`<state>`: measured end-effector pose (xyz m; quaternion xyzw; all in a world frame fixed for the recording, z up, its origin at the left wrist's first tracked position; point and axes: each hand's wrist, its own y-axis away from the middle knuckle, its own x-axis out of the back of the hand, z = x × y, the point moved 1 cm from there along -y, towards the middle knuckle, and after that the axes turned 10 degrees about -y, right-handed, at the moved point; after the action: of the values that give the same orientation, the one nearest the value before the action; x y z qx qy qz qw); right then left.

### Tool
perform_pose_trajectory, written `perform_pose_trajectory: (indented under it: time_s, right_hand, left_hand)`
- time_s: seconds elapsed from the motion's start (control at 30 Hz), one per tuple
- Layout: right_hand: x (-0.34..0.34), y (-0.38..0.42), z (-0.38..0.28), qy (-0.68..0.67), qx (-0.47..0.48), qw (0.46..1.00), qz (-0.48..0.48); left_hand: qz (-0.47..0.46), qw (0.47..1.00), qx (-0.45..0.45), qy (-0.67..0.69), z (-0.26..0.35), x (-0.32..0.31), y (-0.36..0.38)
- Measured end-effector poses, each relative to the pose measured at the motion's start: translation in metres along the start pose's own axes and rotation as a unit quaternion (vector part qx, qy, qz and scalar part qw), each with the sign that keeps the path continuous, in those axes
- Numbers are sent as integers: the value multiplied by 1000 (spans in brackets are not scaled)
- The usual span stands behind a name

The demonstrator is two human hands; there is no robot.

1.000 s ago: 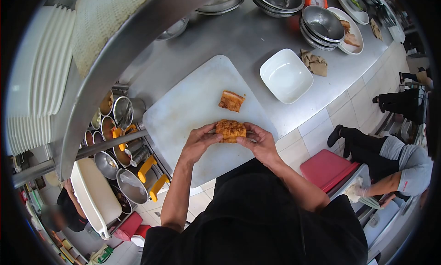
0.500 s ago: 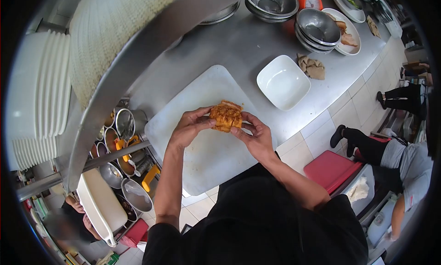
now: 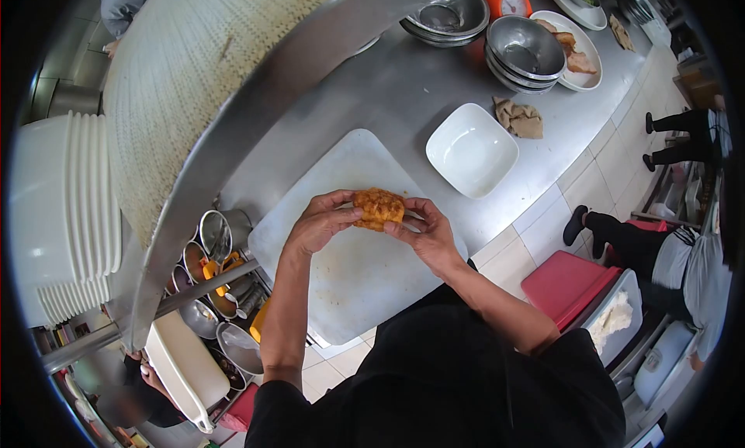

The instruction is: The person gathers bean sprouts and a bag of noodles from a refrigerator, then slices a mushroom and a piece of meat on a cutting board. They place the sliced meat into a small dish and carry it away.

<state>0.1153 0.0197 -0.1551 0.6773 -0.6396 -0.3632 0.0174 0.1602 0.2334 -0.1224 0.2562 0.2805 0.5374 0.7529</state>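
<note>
A golden-brown piece of crispy roast pork (image 3: 379, 208) with a scored, bumpy crust is held between both hands above the white cutting board (image 3: 349, 281). My left hand (image 3: 322, 221) grips its left end, thumb in front and fingers behind. On the right end, my right hand (image 3: 423, 232) closes with thumb and fingers. The crust faces up toward me, and the underside is hidden. Small crumbs lie on the board. To the right of the board stands a white square bowl (image 3: 472, 151) with nothing in it.
A crumpled brown cloth (image 3: 518, 117) lies beyond the bowl. Stacked metal bowls (image 3: 526, 48), a plate of meat pieces (image 3: 583, 74) and an orange scale (image 3: 511, 0) stand farther back. A metal shelf edge (image 3: 225, 114) curves close at the left. Other people are at the right and lower left.
The roast pork has tipped so its crust shows more and the cut slice edge at its top is no longer seen. Both hands keep hold. The view has shifted slightly.
</note>
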Motion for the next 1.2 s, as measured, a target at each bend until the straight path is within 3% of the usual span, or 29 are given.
perform_pose_trajectory:
  time_s: [0.27, 0.4, 0.47, 0.53, 0.63, 0.97, 1.07, 1.2]
  right_hand:
    - [-2, 6, -8, -40, 4, 999, -8]
    - [1, 13, -13, -28, 22, 999, 5]
    - [7, 15, -22, -9, 90, 996, 12]
    - [18, 14, -42, -10, 131, 991, 20]
    - [46, 5, -68, -12, 185, 982, 30]
    - [108, -27, -81, -23, 214, 971, 104]
    - [107, -30, -79, 5, 211, 970, 121]
    - [99, -27, -75, 146, 228, 951, 151]
  left_hand:
    - [-17, 1000, -20, 15, -5, -5, 0]
    - [-35, 995, -89, -1, 0, -13, -2]
    - [-59, 991, -118, 8, 11, -22, -9]
    - [-72, 970, -227, -43, 29, -40, -26]
    - [-101, 964, -242, -44, 45, -67, -65]
    - [-196, 959, -190, -72, 67, -109, -151]
    - [-190, 957, -188, -115, 62, -110, -157]
    - [-176, 954, -180, -163, 58, -114, -158]
